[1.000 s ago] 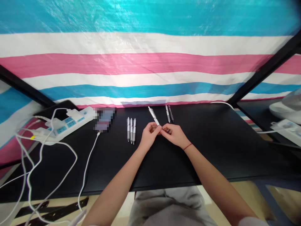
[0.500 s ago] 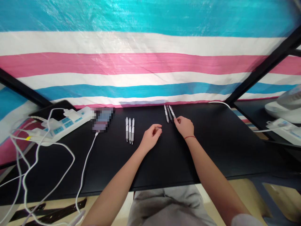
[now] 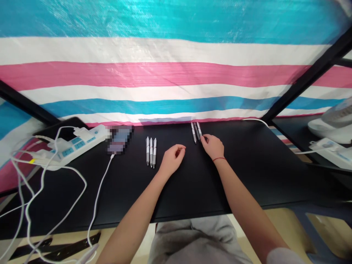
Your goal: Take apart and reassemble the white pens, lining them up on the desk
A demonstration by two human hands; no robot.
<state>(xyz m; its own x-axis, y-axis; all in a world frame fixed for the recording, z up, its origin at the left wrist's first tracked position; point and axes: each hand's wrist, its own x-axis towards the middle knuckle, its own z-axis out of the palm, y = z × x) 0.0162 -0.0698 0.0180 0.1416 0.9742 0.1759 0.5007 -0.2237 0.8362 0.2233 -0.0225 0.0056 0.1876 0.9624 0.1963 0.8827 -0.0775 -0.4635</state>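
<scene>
Three white-and-grey pens (image 3: 151, 152) lie side by side on the black desk (image 3: 255, 172), left of my left hand (image 3: 172, 159). That hand rests with curled fingers, thumb and forefinger close together, and nothing shows in them. Farther back, near the striped sheet, is a second group of three pens. My right hand (image 3: 213, 146) pinches the lower end of its rightmost pen (image 3: 199, 128), and the fingertips hide that end. Close beside it are a darker middle pen (image 3: 196, 130) and a left pen (image 3: 193, 132).
A power strip (image 3: 79, 145) with plugs and tangled white cables stands at the left. Beside it a blurred-out phone (image 3: 121, 140) has a white cable (image 3: 100, 187). A striped sheet (image 3: 176, 75) hangs behind the desk. Another socket block (image 3: 327, 148) is at the right.
My right hand and the rightmost pen have shifted slightly left, closer to the other two pens. My left hand's thumb and forefinger have drawn closer together.
</scene>
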